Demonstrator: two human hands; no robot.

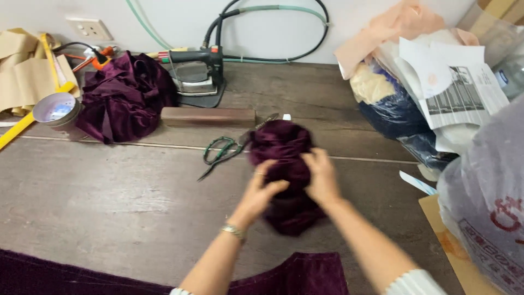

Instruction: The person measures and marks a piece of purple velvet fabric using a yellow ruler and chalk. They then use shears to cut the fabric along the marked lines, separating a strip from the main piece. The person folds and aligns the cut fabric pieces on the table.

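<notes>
Mid-bench, both hands on one bunched piece of dark purple velvet (284, 164). My left hand (261, 192) is curled over its near-left side, fingers closed into the cloth; my right hand (322, 177) is pressed on its right side, fingers bent down over the folds, so both have hold of it. Hands are a little blurred, so I cannot tell the exact grip. The piece is a loose rumpled heap on the wooden bench (109, 191), not flat, not folded into any neat shape; my reading is that the handling is at an early or middle stage, with the smoothing or folding not yet done. Green-handled scissors (224, 152) lie just left of the heap, untouched. A second velvet pile (123, 98) sits toward the far-left corner, well apart, also crumpled. An iron (196, 76) rests at the far edge by the wall, next to a wooden block (207, 117). More velvet (305, 276) lies flat along the near edge under my arms. Bags of fabric and papers (431, 93) crowd the far-right corner.
</notes>
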